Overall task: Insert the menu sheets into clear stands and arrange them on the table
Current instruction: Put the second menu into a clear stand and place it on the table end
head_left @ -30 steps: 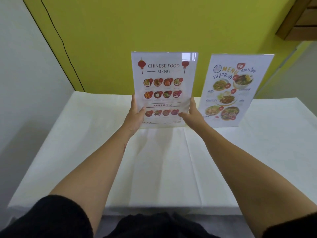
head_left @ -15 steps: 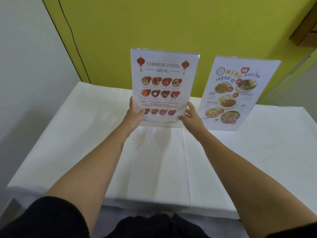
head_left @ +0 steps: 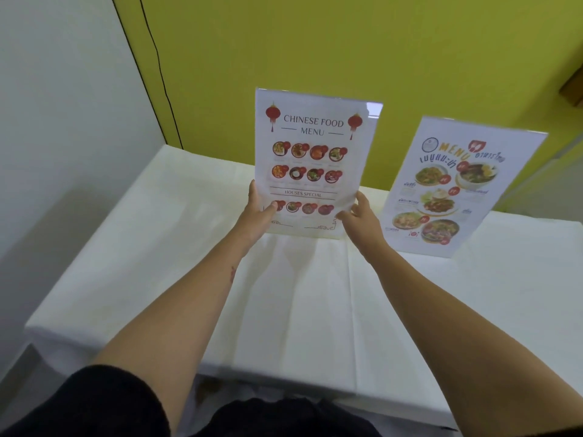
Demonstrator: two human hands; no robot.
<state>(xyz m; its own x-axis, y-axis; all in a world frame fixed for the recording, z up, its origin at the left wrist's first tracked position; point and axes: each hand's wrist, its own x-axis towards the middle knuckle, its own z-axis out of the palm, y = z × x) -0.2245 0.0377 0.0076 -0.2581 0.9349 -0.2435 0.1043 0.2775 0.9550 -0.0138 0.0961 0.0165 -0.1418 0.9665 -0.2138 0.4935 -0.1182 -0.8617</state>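
Note:
A clear stand with the Chinese food menu (head_left: 312,152) stands upright near the back middle of the white table (head_left: 126,263), its base at or just above the cloth. My left hand (head_left: 257,212) grips its lower left edge, thumb over the front. My right hand (head_left: 359,216) holds its lower right edge, fingers partly behind the sheet. A second clear stand with a Thai menu (head_left: 457,190) stands on the table to the right, leaning back, touched by neither hand.
The table is covered with a creased white cloth and backs onto a yellow-green wall (head_left: 315,42). A white wall (head_left: 63,105) runs along the left. A brown wooden shelf corner (head_left: 572,86) shows at the upper right.
The camera view has shifted left and down. The Chinese menu stand stays in both hands at much the same spot, beside the Thai menu stand.

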